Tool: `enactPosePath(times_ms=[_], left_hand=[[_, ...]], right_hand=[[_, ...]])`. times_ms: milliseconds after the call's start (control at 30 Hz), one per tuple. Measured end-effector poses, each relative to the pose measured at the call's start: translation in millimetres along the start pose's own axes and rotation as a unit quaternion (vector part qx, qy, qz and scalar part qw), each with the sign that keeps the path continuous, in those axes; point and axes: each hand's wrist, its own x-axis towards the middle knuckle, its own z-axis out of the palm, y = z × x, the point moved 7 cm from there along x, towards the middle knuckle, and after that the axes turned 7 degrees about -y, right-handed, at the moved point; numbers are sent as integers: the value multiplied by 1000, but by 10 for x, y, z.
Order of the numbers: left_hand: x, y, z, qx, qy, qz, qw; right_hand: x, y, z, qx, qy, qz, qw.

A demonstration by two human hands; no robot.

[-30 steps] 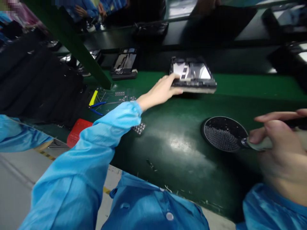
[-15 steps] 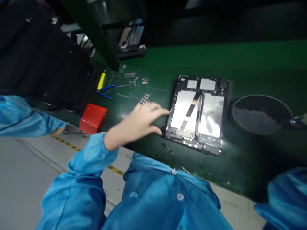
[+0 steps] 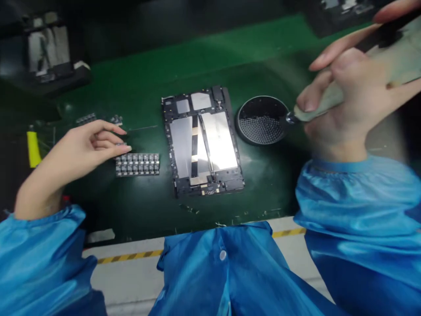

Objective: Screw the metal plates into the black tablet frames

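My left hand [image 3: 83, 142] is over the left of the bench, thumb and fingers pinched at the upper left corner of a panel of small metal components [image 3: 138, 164]. Its sleeve is blue. At the upper right, my right hand [image 3: 348, 105] is blurred, its fingers closed around a pale handle [image 3: 329, 100]. A metal neck joins that handle to a round, black-rimmed disc [image 3: 263, 120] with a dotted face, much like a magnifying glass. Between the hands lies an opened tablet [image 3: 205, 142], its silvery battery cells and dark ribbon cable showing.
Another opened tablet [image 3: 49, 50] lies at the upper left. A tool with a yellow handle [image 3: 33, 148] is at the left edge. Small metal parts [image 3: 116, 119] lie beyond my left hand. A dark thing and blurred fingers [image 3: 394, 11] show at the top right; whose is unclear.
My view has swung, so the tablet and disc appear further left. My left hand has gone from beside the tablet to the component panel. My right hand has come into view at the handle.
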Motion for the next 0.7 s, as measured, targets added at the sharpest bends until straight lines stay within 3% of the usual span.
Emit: enactPosePath(times_ms=[100,233,367,533,700], left_hand=[[111,-75,-13,54,3,8,998],[249,-90,33,102,35,75,991],[116,-61,113,80,88,59,991],[-298,71,266,88,178,75,977],[-457,66,444,58,187,131,972]], right_hand=[[3,2,41,-73,-23,4,997],[-25,17,116,-161,-26,0,987],[-59,37,186,-201,-42,-26,978],[-73,70,146,-172,0,-56,983],[-89,137,107,-50,7,-86,995]])
